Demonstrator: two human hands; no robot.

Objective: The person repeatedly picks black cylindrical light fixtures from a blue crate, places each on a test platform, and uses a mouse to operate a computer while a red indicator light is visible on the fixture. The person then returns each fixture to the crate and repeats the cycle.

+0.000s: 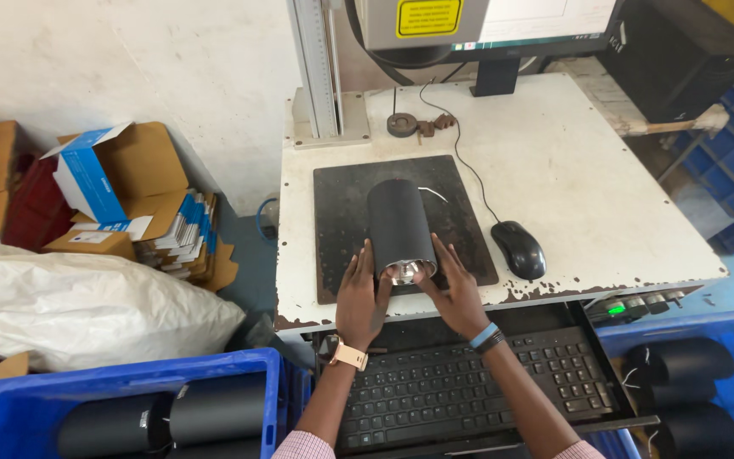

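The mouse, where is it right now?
In the head view the black mouse lies on the white table, just right of the dark mat, clear of both hands.

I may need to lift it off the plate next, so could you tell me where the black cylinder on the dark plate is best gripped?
Grip the black cylinder by its curved sides near the open near end, one hand from each flank, as the left hand and right hand sit now. It lies on its side on the dark plate, so it could roll sideways.
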